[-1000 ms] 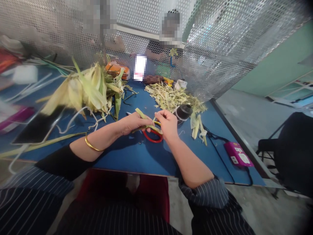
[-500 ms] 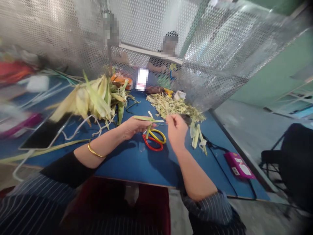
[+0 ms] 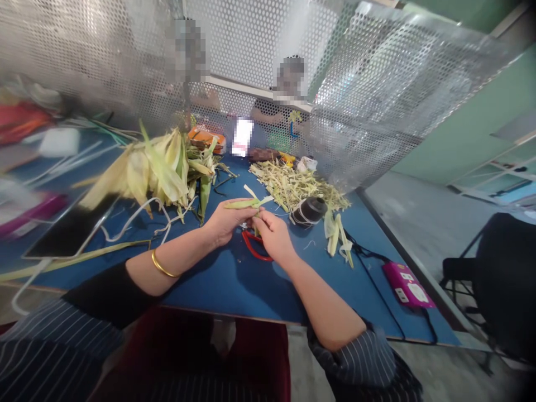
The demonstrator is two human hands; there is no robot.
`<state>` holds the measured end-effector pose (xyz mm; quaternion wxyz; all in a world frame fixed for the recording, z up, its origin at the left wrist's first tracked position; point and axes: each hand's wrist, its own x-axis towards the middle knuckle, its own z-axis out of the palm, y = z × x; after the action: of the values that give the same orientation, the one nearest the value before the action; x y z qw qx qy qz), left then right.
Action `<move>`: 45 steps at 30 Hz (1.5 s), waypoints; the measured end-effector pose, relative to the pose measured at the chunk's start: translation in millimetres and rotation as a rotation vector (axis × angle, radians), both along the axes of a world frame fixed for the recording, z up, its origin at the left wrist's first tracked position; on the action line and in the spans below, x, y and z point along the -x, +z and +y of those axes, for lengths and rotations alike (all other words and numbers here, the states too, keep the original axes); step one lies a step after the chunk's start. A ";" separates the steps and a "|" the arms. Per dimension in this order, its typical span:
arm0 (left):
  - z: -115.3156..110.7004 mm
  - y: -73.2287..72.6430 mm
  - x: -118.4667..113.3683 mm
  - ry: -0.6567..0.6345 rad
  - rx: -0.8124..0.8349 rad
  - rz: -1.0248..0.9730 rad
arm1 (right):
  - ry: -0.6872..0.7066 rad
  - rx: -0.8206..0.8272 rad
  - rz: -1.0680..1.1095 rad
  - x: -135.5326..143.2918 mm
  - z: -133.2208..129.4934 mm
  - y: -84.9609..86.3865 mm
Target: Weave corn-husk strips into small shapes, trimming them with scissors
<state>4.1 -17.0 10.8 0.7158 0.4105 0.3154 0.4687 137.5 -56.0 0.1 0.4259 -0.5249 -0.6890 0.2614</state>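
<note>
My left hand (image 3: 226, 220) is closed around a small bundle of pale green corn husk strips (image 3: 243, 205), whose ends stick out past the fingers. Against it, my right hand (image 3: 274, 234) pinches at the same husk strips, its fingertips touching the left ones. Beneath the hands lie scissors with a red handle loop (image 3: 253, 247), partly hidden by the right hand. Just right of the hands stands a dark spool (image 3: 309, 212) with pale thread wound round it. A thin thread runs from near the spool toward the fingers.
A heap of husk scraps (image 3: 293, 181) lies behind the spool, and larger corn husks (image 3: 159, 167) are piled at left. A tablet (image 3: 73, 226) with a white cable is near the left edge. A magenta packet (image 3: 408, 285) sits at right. Perforated mesh (image 3: 259, 44) screens the back; people sit behind.
My right hand has moved left and down to meet the left hand at the husk strips. The spool now shows fully, while the scissors' yellow loop has become hidden.
</note>
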 end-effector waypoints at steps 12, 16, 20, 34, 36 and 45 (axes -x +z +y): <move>0.5 2.5 0.8 0.031 0.083 -0.073 | 0.183 -0.083 -0.236 -7.2 1.6 4.9; 1.4 0.5 -0.6 0.053 0.125 -0.098 | 0.210 -0.111 -0.282 -7.6 2.4 5.2; 3.5 -2.4 -0.3 0.072 0.167 -0.109 | 0.210 -0.146 -0.345 -7.2 2.8 6.2; 5.2 -5.5 0.6 0.062 0.141 -0.071 | 0.080 -0.197 -0.520 2.4 -5.0 0.4; 5.6 -3.4 1.7 0.046 0.129 -0.047 | 0.085 -0.201 -0.551 2.1 -6.9 2.8; 12.4 10.3 13.6 -0.092 0.095 0.097 | -0.271 -0.363 -0.443 -20.5 -3.5 16.7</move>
<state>-9.6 -4.6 21.1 0.7392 0.4124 0.3525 0.3991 158.0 -59.5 16.8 0.3831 -0.5716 -0.7241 -0.0459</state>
